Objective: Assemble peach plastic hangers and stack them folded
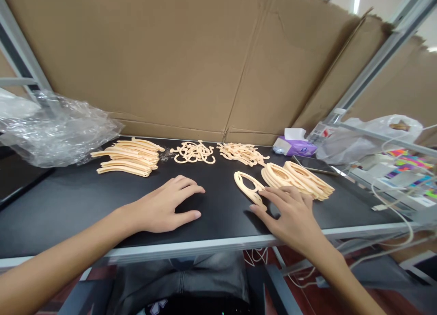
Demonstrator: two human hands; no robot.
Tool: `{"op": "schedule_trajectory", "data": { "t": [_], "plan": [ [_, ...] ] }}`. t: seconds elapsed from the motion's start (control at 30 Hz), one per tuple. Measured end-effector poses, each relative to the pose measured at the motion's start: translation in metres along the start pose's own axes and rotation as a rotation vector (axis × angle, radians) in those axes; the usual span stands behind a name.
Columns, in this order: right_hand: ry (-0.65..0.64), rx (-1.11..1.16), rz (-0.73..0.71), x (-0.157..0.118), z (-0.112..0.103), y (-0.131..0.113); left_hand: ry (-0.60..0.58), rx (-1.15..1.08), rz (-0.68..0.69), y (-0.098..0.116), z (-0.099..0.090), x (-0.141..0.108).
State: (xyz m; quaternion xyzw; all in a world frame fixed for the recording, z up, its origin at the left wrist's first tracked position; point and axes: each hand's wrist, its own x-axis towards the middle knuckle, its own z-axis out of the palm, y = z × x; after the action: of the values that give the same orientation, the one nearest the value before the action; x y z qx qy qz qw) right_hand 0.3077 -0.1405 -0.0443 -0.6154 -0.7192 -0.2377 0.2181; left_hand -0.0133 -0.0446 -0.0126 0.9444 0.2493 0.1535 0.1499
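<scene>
My left hand [167, 205] rests over the black table with its fingers apart and nothing in it. At the right, my right hand [290, 212] touches the near end of a cream oval-holed piece [244, 185], its thumb and fingers around that end. Beside it lies a stack of similar pieces [297, 178]. Farther back are a pile of cream hooks [194, 152] in the middle and a pile of small slim cream pieces [241, 153] to its right. Long curved cream pieces [129, 158] are stacked at the left.
Clear plastic wrap [61, 128] lies at the back left. A purple tissue pack [296, 145] and a dark phone-like device [316, 165] are at the back right, near white bags [358, 137] and cables. Cardboard [164, 55] stands behind the table [218, 219].
</scene>
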Motion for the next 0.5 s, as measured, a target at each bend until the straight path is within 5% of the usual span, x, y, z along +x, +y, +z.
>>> {"op": "schedule_trajectory", "data": {
  "t": [0.5],
  "plan": [
    [-0.075, 0.178, 0.124, -0.003, -0.021, -0.003, 0.005, 0.007, 0.007, -0.003, 0.001, 0.001]
  ]
}}
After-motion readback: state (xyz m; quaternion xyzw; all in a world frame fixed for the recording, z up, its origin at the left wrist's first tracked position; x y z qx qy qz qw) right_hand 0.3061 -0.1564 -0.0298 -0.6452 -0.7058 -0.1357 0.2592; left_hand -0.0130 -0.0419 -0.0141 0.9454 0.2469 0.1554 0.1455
